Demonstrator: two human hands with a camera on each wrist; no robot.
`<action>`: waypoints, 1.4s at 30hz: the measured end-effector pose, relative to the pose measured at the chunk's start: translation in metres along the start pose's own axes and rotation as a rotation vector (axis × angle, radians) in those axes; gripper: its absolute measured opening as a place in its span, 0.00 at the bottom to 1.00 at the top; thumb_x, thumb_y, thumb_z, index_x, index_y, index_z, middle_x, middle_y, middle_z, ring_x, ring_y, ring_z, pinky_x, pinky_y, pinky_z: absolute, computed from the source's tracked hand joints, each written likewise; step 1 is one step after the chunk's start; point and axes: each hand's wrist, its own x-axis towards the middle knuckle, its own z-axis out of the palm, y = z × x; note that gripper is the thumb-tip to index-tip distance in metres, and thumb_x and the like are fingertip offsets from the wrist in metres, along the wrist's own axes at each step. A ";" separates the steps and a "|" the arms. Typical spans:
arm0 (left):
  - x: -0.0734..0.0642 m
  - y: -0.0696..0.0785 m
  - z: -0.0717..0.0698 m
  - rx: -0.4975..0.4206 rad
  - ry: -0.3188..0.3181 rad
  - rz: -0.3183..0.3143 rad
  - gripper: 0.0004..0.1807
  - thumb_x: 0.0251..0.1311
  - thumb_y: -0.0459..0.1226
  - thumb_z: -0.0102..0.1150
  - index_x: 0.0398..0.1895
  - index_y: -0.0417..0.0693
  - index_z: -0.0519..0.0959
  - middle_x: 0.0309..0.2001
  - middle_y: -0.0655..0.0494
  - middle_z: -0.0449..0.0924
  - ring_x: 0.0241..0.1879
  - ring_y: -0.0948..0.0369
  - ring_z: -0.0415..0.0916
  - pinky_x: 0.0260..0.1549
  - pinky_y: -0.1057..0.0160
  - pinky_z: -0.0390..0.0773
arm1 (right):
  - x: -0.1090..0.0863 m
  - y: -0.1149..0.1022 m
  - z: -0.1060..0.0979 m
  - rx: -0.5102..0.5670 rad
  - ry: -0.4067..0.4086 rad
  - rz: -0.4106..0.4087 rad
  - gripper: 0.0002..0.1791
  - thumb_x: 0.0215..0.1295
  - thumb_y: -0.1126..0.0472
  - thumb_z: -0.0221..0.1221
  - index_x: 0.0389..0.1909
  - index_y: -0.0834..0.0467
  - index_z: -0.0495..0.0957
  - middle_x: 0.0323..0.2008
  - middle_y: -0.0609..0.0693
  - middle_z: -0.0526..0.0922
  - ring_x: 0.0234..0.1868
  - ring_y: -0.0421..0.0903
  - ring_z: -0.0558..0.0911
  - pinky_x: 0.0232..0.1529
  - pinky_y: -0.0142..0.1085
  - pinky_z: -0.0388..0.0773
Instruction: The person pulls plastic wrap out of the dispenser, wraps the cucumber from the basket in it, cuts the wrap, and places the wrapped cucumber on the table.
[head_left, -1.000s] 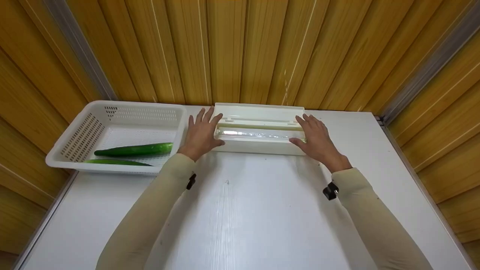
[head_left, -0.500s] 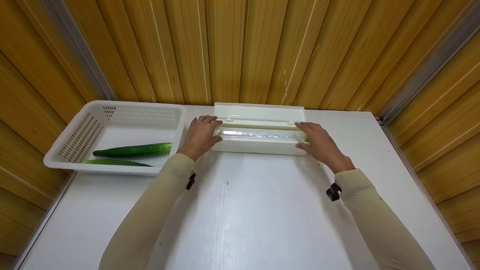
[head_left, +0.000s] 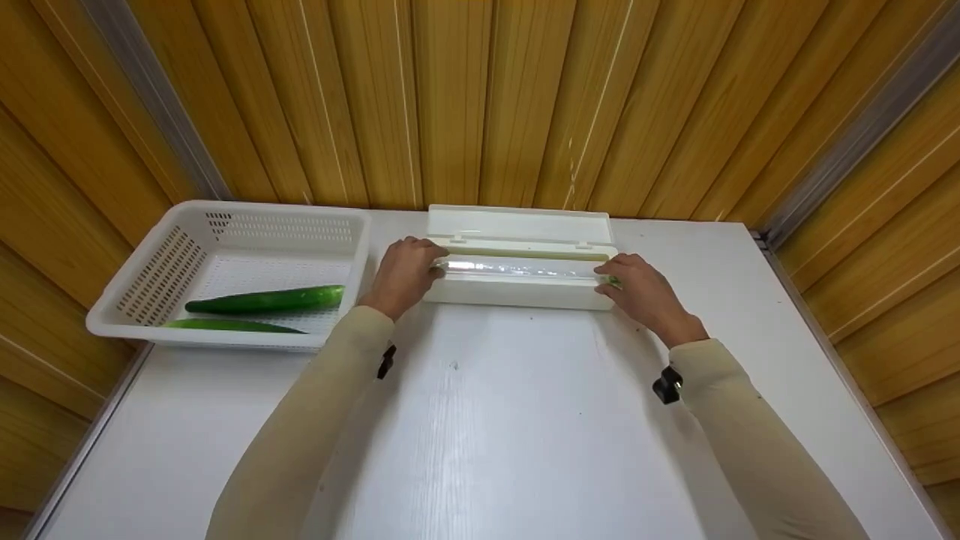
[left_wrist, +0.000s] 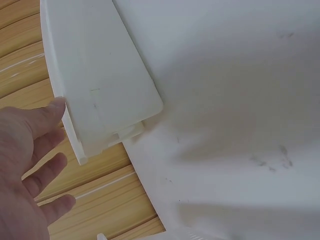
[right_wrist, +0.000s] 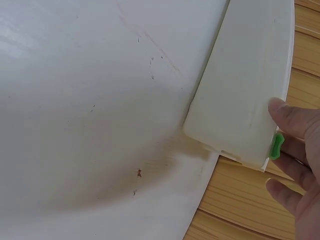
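Note:
A white cling film box (head_left: 517,294) stands by the back wall with its lid (head_left: 517,223) tipped back. A clear roll of cling film (head_left: 517,268) shows inside it, shiny and slightly wrinkled. At the left end, my left hand (head_left: 405,276) pinches the film's edge between thumb and forefinger. My right hand (head_left: 643,292) pinches it likewise at the right end, beside a small green slider (right_wrist: 276,146). In the left wrist view the thumb (left_wrist: 57,106) lies on the box's upper edge and the lower fingers stay loose. The box hides both forefinger tips.
Left of the box stands a white perforated basket (head_left: 225,336) holding a dark green cucumber (head_left: 262,301) and a lighter green one (head_left: 234,325). The white table (head_left: 495,420) extends in front. A wood-patterned panel wall (head_left: 517,105) rises right behind the box.
Both hands have come down from spread fingers over the box's ends. Their fingers have drawn in to the film at each end, and the green slider has come into sight. The box stays put.

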 end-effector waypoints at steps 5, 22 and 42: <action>0.001 -0.002 0.003 -0.027 0.015 0.004 0.10 0.66 0.29 0.72 0.49 0.40 0.91 0.46 0.47 0.90 0.48 0.48 0.85 0.56 0.49 0.80 | 0.000 0.002 0.000 -0.002 0.026 -0.015 0.17 0.67 0.69 0.71 0.55 0.69 0.85 0.50 0.63 0.84 0.57 0.62 0.80 0.58 0.58 0.78; 0.004 -0.002 0.002 0.005 -0.007 -0.028 0.08 0.71 0.27 0.65 0.44 0.41 0.92 0.41 0.47 0.89 0.45 0.50 0.84 0.51 0.53 0.82 | 0.001 0.012 0.003 0.026 0.121 -0.083 0.09 0.71 0.72 0.66 0.49 0.69 0.88 0.44 0.61 0.86 0.49 0.60 0.82 0.52 0.56 0.81; 0.002 -0.001 0.008 0.041 -0.047 -0.053 0.07 0.74 0.30 0.63 0.48 0.40 0.88 0.43 0.47 0.87 0.47 0.49 0.81 0.48 0.53 0.81 | 0.003 0.009 0.010 -0.040 0.153 -0.100 0.04 0.70 0.74 0.65 0.43 0.69 0.85 0.41 0.61 0.83 0.45 0.58 0.80 0.46 0.53 0.82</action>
